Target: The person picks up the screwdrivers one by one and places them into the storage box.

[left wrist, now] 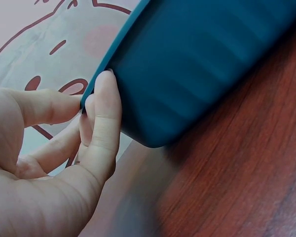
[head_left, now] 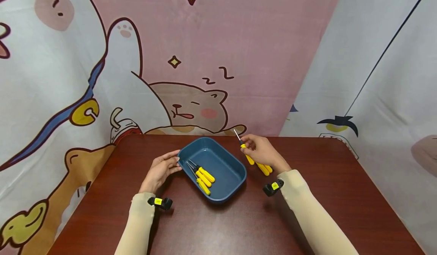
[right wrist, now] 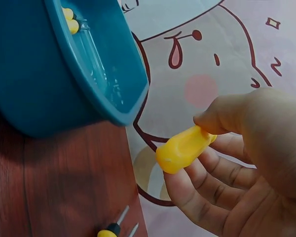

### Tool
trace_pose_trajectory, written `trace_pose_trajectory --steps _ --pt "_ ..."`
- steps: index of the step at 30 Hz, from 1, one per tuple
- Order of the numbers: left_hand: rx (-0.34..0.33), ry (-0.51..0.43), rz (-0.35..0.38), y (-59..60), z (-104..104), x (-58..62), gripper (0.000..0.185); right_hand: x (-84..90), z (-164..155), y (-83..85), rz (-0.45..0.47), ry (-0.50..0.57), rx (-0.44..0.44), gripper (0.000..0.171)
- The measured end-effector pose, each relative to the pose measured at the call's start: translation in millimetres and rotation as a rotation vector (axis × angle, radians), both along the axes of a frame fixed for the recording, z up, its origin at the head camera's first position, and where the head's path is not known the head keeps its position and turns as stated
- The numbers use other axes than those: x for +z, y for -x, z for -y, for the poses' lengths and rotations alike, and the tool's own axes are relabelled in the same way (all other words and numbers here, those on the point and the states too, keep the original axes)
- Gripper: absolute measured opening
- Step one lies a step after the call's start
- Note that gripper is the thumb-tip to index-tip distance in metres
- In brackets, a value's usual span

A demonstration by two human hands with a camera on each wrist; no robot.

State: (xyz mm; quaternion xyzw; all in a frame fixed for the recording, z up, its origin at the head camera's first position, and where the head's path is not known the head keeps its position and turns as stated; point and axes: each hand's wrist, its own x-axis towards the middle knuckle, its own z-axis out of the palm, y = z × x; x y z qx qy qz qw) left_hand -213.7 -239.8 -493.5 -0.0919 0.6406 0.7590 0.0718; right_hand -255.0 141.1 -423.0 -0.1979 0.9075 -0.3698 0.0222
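A blue rectangular plastic basin (head_left: 229, 184) stands on the table, its rim pinched by my left hand (head_left: 160, 171) at the far left corner. The left wrist view shows thumb and fingers on either side of that rim (left wrist: 116, 52). Inside the basin lie three screwdrivers (head_left: 206, 177) with yellow handles and dark collars. Right of the basin, my right hand (head_left: 261, 148) grips another screwdriver (head_left: 249, 159), its metal shaft pointing up and away. In the right wrist view the yellow handle (right wrist: 182, 150) sits between thumb and fingers. Two more screwdrivers (head_left: 265, 169) lie beneath this hand, partly hidden.
The dark red wooden table (head_left: 211, 232) reaches back to a cloth backdrop (head_left: 266, 50) printed with cartoon animals. Small black wrist cameras (head_left: 273, 187) sit on both cuffs.
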Motion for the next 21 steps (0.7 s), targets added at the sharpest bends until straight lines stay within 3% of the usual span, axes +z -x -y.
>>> trace_pose_trajectory --steps 21 --pt "-0.010 -0.009 -0.005 0.1 1 -0.7 0.044 4.8 35 -4.0 -0.018 -0.024 0.075 0.036"
